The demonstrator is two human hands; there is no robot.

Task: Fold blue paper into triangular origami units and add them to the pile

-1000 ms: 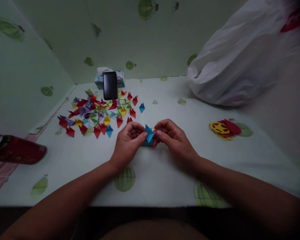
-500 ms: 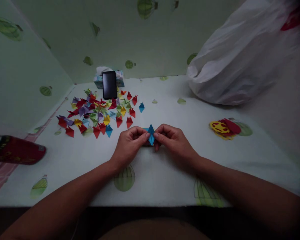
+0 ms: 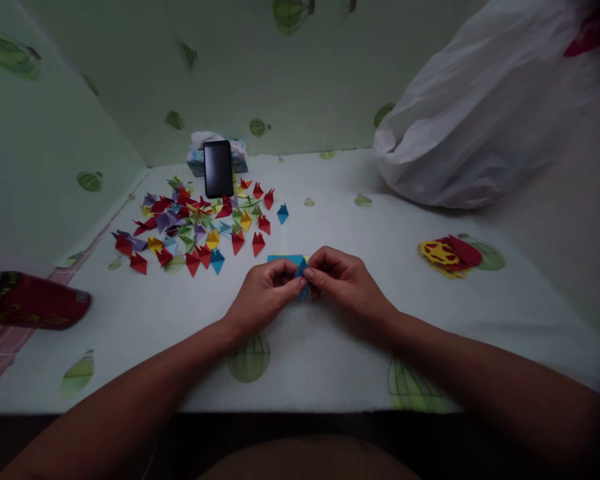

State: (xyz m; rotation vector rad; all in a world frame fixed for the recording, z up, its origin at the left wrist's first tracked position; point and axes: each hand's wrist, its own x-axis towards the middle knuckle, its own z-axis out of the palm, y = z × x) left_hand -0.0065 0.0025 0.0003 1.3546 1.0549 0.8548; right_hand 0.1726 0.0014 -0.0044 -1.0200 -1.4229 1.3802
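Observation:
A small folded piece of blue origami paper (image 3: 301, 269) is pinched between my two hands at the middle of the table. My left hand (image 3: 270, 287) grips its left side with thumb and forefinger. From the other side, the thumb and fingers of my right hand (image 3: 343, 277) close on it, and the fingertips nearly meet. Just behind, flat blue paper (image 3: 281, 258) with a thin yellow edge lies on the table, partly covered by my hands. Several folded paper cranes (image 3: 193, 220) in red, yellow, green, purple and blue are heaped to the left, beyond my left hand.
A black phone (image 3: 218, 169) leans on a tissue box (image 3: 240, 157) behind the cranes. At the left edge stands a dark red can (image 3: 40, 301). On the right are a white plastic bag (image 3: 445, 147) and yellow and red cut-out pieces (image 3: 443, 255).
The blue origami, which faced me as an upright diamond, now looks narrower and turned, more covered by my fingers. My left hand has shifted slightly right, uncovering more flat blue paper behind.

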